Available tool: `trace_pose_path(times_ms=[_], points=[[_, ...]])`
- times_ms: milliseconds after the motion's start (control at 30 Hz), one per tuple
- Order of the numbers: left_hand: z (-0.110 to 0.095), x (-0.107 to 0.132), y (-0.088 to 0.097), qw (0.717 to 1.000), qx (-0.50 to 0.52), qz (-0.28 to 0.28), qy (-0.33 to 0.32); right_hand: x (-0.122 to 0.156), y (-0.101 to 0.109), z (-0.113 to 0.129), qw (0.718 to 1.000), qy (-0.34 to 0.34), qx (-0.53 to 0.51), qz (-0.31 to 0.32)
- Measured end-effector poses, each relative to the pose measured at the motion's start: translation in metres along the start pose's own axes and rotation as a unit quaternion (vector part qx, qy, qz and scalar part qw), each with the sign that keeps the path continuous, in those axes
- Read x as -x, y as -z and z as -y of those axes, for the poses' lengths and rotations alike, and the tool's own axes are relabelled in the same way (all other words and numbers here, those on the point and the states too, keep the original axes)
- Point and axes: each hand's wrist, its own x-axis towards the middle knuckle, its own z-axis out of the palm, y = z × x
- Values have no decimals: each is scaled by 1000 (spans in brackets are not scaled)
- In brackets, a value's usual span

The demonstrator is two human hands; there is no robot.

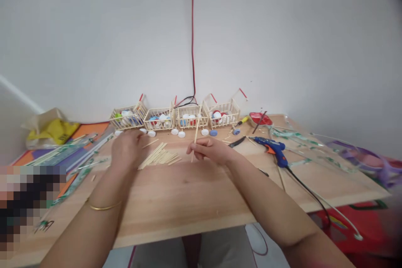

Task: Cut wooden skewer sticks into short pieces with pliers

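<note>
My right hand [210, 150] pinches a thin wooden stick [196, 136] and holds it nearly upright above the wooden board [194, 192]. My left hand [127, 148] rests knuckles up on the board, touching the left end of a pile of wooden sticks [158, 157]; its fingers are curled and hidden from view. A gold bangle sits on my left wrist. Behind the pile stand several small stick-built carts [176, 116] filled with bottle caps, in a row along the wall.
A blue glue gun [274, 147] lies to the right with its cord trailing off the board. Loose bottle caps [179, 133], a red dish [260, 119] and a small knife sit nearby. Clear plastic sheets lie at the far right, coloured paper and a yellow bag [53, 130] at the left.
</note>
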Motion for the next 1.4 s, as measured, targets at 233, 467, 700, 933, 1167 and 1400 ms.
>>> trace_pose_path(times_ms=[233,467,700,933,1167,1400], points=[[-51,25,-28,961,-84,132,-227,-4,-3,-9,986,-27,164,21],[-57,38,-46,935,-196,177,-235,-8,-8,-24,972,-5,234,38],[-62,39,-43,968,-74,130,-200,-7,-10,-14,992,1,128,16],[-66,41,-45,924,345,164,24,-8,-13,-2,992,8,-105,-65],[-76,50,-55,839,470,254,99,-10,-13,-8,996,24,6,-83],[-76,53,-52,758,554,317,132,-10,-22,-8,988,107,64,-88]])
